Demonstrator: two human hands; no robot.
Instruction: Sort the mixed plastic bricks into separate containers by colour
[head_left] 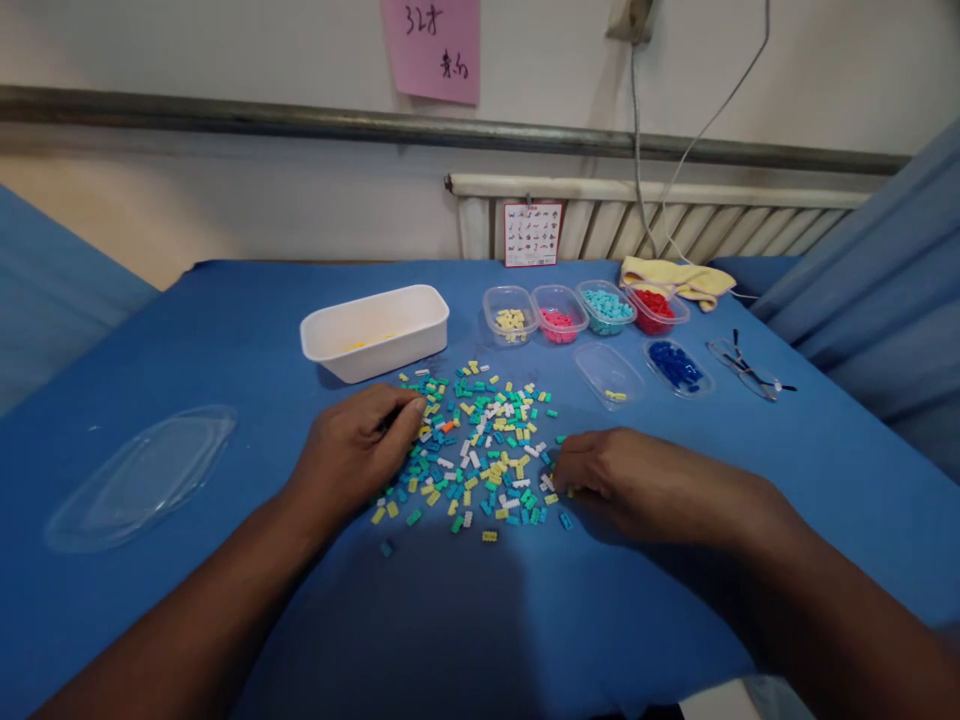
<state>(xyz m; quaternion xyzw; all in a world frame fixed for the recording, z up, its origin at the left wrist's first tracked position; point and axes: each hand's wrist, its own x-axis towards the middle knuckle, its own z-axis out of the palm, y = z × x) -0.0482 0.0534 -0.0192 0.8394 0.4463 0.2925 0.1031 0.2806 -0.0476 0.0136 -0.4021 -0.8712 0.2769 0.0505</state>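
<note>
A loose pile of small toy building bricks [491,440] in yellow, white, green and teal lies on the blue cloth between my hands. My left hand [360,440] rests at the pile's left edge, its fingers curled and the thumb tip close against the index finger. Whatever it may hold is hidden. At the right edge of the pile, my right hand [622,475] is closed, with the fingertips pressed together down among the bricks. Its fingers hide what is between them.
Behind the pile stands a white tub [375,345] with some yellow inside. Clear containers hold cream [511,318], pink [559,322], light blue [606,307] and red bricks [655,308]. Lids [142,478], dark blue bricks [675,367], glasses [746,368] and a yellow cloth [679,278] lie around.
</note>
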